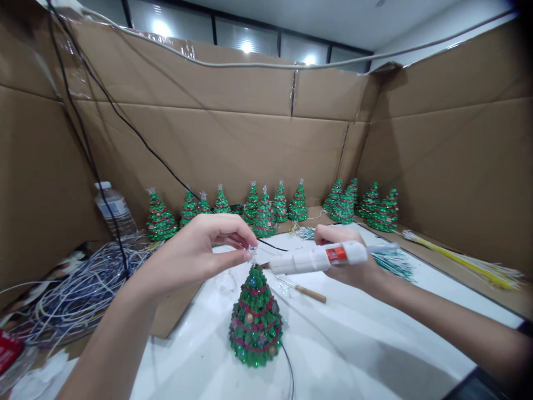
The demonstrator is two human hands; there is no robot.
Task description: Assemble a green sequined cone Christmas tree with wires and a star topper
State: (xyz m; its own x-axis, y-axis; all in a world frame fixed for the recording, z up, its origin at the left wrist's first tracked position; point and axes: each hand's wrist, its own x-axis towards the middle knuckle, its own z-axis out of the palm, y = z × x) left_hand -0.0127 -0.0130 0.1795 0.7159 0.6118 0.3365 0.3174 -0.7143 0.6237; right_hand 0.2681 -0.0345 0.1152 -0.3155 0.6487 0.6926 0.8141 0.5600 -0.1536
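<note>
A small green Christmas tree (pixel 256 322) with red garlands and coloured baubles stands upright on the white work surface in front of me. My left hand (pixel 208 244) pinches a small clear star (pixel 253 253) at the very top of the tree. My right hand (pixel 345 266) is wrapped round a white glue gun (pixel 303 260) with an orange-red patch on its side. Its nozzle points left and is at the treetop, just under the star; whether it touches cannot be seen. A thin dark wire runs from the tree's base toward me.
Several similar trees (pixel 264 216) line the back along the cardboard wall (pixel 233 133). A wooden-handled tool (pixel 310 293) lies behind the tree. Tangled wires (pixel 87 283) and a water bottle (pixel 114 208) are at left; green wires (pixel 393 264) and yellow strips (pixel 466 261) at right.
</note>
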